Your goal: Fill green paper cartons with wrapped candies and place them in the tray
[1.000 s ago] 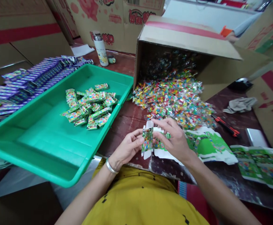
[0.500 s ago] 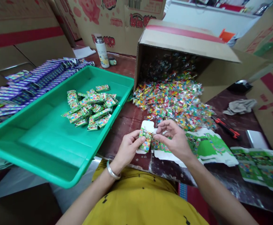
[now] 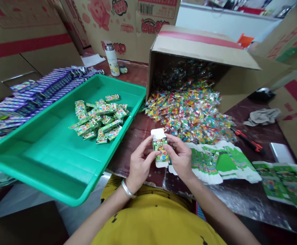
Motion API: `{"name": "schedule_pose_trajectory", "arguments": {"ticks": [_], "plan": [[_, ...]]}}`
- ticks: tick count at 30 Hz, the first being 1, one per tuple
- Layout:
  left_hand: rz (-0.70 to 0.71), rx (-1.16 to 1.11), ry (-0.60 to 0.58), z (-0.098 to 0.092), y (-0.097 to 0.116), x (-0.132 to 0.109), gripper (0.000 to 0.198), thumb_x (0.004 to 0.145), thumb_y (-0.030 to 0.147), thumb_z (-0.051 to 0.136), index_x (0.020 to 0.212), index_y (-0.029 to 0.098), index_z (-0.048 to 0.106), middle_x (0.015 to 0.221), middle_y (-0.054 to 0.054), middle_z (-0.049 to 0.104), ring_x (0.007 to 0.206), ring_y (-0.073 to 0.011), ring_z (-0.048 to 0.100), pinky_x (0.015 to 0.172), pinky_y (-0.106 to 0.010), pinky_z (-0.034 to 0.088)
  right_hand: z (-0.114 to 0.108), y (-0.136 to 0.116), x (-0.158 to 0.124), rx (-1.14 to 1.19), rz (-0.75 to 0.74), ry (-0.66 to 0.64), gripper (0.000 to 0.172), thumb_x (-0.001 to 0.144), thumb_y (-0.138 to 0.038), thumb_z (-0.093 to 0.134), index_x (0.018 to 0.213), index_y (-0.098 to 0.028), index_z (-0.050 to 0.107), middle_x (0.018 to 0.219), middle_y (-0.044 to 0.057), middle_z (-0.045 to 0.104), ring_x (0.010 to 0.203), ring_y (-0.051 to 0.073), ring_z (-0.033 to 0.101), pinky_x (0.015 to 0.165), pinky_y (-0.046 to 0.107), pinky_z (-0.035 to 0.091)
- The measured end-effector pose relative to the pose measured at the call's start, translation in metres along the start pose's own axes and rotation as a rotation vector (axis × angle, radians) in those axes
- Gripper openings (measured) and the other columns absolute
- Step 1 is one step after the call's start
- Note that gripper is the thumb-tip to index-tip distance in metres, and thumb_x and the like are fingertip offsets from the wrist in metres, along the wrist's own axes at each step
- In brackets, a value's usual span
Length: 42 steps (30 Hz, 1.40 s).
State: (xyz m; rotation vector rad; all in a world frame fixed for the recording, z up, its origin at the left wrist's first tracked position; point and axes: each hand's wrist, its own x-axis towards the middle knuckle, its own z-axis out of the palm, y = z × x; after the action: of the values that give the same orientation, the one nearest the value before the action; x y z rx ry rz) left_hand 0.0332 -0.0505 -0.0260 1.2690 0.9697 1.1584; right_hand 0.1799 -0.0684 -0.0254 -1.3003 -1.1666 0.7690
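A small green printed box [image 3: 160, 149] with white end flaps extended at top and bottom is held upright between both hands. My left hand [image 3: 140, 163] grips its left side, thumb on the front. My right hand [image 3: 180, 158] holds the right side with its thumb on the front too. Just right of them, flat green cartons [image 3: 225, 161] lie overlapping on the table. Beyond the hands, small clear bags of colorful candy [image 3: 189, 112] spill from a cardboard box [image 3: 202, 42] lying on its side. Closed green boxes [image 3: 97, 117] are piled in a green tray [image 3: 48, 160] at left.
Purple boxes [image 3: 43, 86] are stacked behind the tray. A white bottle [image 3: 112, 61] and small cup [image 3: 123, 69] stand at the back. At right lie a red-black cutter [image 3: 249, 141], a grey cloth [image 3: 262, 116], a white block [image 3: 281, 152] and more green cartons [image 3: 286, 182].
My right hand has moved left and now grips the box's right side along with my left hand. The box stands more upright, and the view has shifted slightly.
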Motion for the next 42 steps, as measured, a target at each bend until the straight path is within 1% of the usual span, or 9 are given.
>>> {"name": "schedule_pose_trajectory", "arguments": {"ticks": [4,6,10,15,22,32,36,39,42], "plan": [[-0.076,-0.069,-0.2,-0.006,0.002,0.003,0.033,0.084,0.025,0.069,0.115,0.021,0.058,0.104,-0.004,0.066,0.085,-0.0161,0.068,0.075,-0.026,0.056,-0.006,0.003,0.002,-0.107,-0.032,-0.095,0.013,0.091,-0.033,0.059,0.1,-0.026,0.062,0.085,0.001,0.063,0.075,0.017,0.061,0.07,0.03,0.051],[-0.103,-0.094,-0.254,-0.006,0.002,0.003,0.027,0.085,0.025,0.067,0.109,0.019,0.057,0.104,-0.004,0.063,0.084,-0.0159,0.067,0.074,-0.026,0.056,-0.008,0.002,0.003,-0.139,-0.059,-0.115,0.01,0.092,-0.032,0.057,0.088,-0.024,0.061,0.091,0.003,0.062,0.085,0.019,0.062,0.075,0.031,0.051],[-0.07,-0.093,-0.137,-0.002,0.001,0.004,0.027,0.084,0.023,0.066,0.108,0.021,0.053,0.106,-0.004,0.06,0.087,-0.0146,0.065,0.074,-0.025,0.054,-0.006,-0.003,0.007,0.002,-0.052,-0.082,0.009,0.09,-0.03,0.061,0.09,-0.024,0.055,0.111,0.007,0.061,0.106,0.022,0.061,0.087,0.035,0.052],[-0.079,-0.122,-0.112,-0.003,0.0,0.003,0.036,0.081,0.018,0.07,0.11,0.022,0.048,0.099,-0.002,0.061,0.083,-0.013,0.064,0.072,-0.023,0.054,-0.007,-0.009,0.016,0.104,-0.004,-0.162,0.019,0.083,-0.034,0.071,0.086,-0.023,0.055,0.086,0.002,0.062,0.083,0.018,0.062,0.078,0.032,0.052],[-0.007,0.026,-0.145,-0.008,0.004,0.001,0.035,0.083,0.016,0.067,0.113,0.023,0.051,0.105,-0.004,0.063,0.096,-0.0168,0.065,0.082,-0.028,0.057,-0.023,-0.018,0.037,0.036,0.174,-0.312,0.021,0.075,-0.036,0.078,0.078,-0.019,0.065,0.082,0.003,0.067,0.075,0.017,0.061,0.07,0.031,0.05],[-0.064,0.04,-0.196,-0.012,0.004,-0.001,0.043,0.087,0.023,0.064,0.129,0.027,0.058,0.114,-0.005,0.066,0.09,-0.0171,0.068,0.08,-0.029,0.057,-0.023,-0.028,0.038,-0.101,-0.02,-0.391,0.025,0.086,-0.033,0.068,0.065,-0.02,0.061,0.081,0.003,0.066,0.077,0.017,0.061,0.07,0.032,0.048],[-0.103,-0.003,-0.185,-0.012,-0.002,0.002,0.028,0.085,0.024,0.066,0.113,0.022,0.065,0.11,-0.005,0.068,0.092,-0.0175,0.067,0.082,-0.028,0.056,-0.037,-0.024,0.05,-0.264,-0.087,-0.557,0.027,0.095,-0.034,0.054,0.077,-0.02,0.069,0.09,0.005,0.069,0.08,0.018,0.063,0.074,0.033,0.049],[-0.132,-0.035,-0.089,-0.012,-0.009,0.01,0.024,0.08,0.026,0.072,0.1,0.019,0.06,0.092,-0.002,0.066,0.083,-0.0148,0.065,0.074,-0.025,0.054,-0.043,-0.008,0.077,-0.549,-0.15,-0.534,0.016,0.093,-0.029,0.057,0.098,-0.023,0.071,0.097,0.005,0.07,0.073,0.017,0.063,0.071,0.033,0.05],[-0.181,-0.027,0.029,-0.015,-0.015,0.016,0.031,0.074,0.03,0.077,0.091,0.018,0.054,0.081,0.001,0.061,0.07,-0.0109,0.061,0.059,-0.019,0.05,-0.037,0.017,0.106,-0.871,-0.228,-0.575,0.033,0.085,-0.017,0.066,0.117,-0.025,0.066,0.112,0.007,0.07,0.086,0.021,0.067,0.08,0.035,0.05]]}}
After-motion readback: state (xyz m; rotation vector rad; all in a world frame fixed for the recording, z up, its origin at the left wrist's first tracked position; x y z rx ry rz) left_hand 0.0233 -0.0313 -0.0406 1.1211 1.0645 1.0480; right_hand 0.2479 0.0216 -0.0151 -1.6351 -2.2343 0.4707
